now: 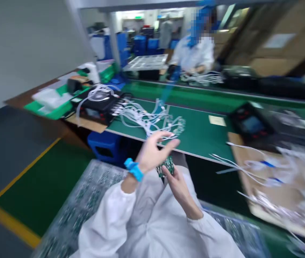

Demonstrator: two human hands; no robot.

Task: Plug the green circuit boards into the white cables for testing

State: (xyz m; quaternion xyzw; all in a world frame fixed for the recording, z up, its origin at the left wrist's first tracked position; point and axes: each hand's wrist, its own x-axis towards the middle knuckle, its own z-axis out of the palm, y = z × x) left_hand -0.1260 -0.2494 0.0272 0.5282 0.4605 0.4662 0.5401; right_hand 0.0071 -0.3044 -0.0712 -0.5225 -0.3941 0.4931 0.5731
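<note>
Over my lap, my right hand [177, 181] grips a small green circuit board [165, 167] between thumb and fingers. My left hand [156, 148] is raised just above it, thumb and fingers curved apart with nothing visible between them. A blue band [133, 169] circles my left wrist. Just past my left fingertips, on the green bench mat [198, 139], lies a tangle of white cables [144, 120]. Small board-like pieces [179, 126] lie at its near right end, blurred.
A black device [94, 107] with coiled cable stands at left; another black device [250, 122] stands at right. A cardboard sheet [245, 168] bears bagged cables. Trays of boards [79, 208] flank my lap. A blue stool [105, 145] sits under the bench. A co-worker [194, 53] is opposite.
</note>
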